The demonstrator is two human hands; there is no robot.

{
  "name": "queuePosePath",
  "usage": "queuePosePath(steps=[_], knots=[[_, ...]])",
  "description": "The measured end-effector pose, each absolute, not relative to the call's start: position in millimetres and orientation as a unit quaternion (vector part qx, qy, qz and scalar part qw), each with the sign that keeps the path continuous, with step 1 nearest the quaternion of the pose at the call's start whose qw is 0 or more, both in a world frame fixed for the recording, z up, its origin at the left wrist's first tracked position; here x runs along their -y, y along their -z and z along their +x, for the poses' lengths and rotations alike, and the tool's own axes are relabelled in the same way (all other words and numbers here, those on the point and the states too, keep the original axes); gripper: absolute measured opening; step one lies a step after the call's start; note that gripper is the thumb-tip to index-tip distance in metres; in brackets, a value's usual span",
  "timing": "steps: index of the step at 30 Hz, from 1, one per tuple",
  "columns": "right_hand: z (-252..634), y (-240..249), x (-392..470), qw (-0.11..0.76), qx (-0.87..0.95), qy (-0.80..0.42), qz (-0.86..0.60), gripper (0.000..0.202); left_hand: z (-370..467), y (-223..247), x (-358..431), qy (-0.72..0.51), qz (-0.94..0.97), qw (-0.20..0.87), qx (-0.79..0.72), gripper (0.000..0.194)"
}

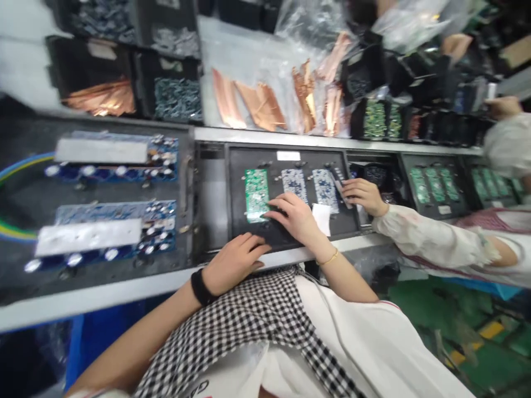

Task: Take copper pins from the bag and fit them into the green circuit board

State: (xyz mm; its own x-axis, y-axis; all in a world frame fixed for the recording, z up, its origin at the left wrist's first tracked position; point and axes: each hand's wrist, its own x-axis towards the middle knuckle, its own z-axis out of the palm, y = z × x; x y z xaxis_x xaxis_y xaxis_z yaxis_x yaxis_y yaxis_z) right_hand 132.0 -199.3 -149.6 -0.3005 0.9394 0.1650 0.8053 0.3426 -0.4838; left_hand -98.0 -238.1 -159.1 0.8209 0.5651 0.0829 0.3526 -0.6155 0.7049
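A black tray (pixel 290 232) sits on the bench directly before the person, holding three small boards in a row: a circuit board (pixel 256 193) at left, a second board (pixel 294 183) in the middle and a third board (pixel 324 188) at right. The left hand (pixel 234 261) rests on the tray's near edge, the right hand (pixel 295 217) lies on the tray just right of the circuit board, and a co-worker's hand (pixel 363 194) reaches in at the tray's right end. Left of the tray lie two large boards (pixel 112 193), one behind the other, and behind the tray copper strips (pixel 265 105) lie beside parts bins (pixel 124 83) to their left.
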Motion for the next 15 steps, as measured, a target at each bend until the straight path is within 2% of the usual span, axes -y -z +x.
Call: queuePosePath(steps=[3, 5, 7, 11, 13, 15], knots=[[179, 140, 193, 0.25, 0.713, -0.066, -0.652, 0.022, -103, 163, 233, -0.123, 0.903, 0.315, -0.265, 0.035], [216, 134, 190, 0.207, 0.657, 0.025, -0.724, 0.024, -105, 163, 231, -0.121, 0.904, 0.312, -0.266, 0.038], [244, 132, 186, 0.126, 0.635, 0.07, -0.759, 0.03, -105, 160, 230, -0.112, 0.907, 0.312, -0.262, 0.036], [266, 136, 170, 0.002, 0.653, 0.054, -0.755, 0.031, -110, 146, 230, -0.051, 0.92, 0.284, -0.267, 0.035], [266, 138, 160, -0.015, 0.66, 0.015, -0.751, 0.032, -117, 138, 229, -0.007, 0.924, 0.26, -0.279, 0.038], [264, 137, 153, 0.004, 0.655, -0.042, -0.755, 0.034, -124, 130, 230, 0.035, 0.921, 0.244, -0.3, 0.042]])
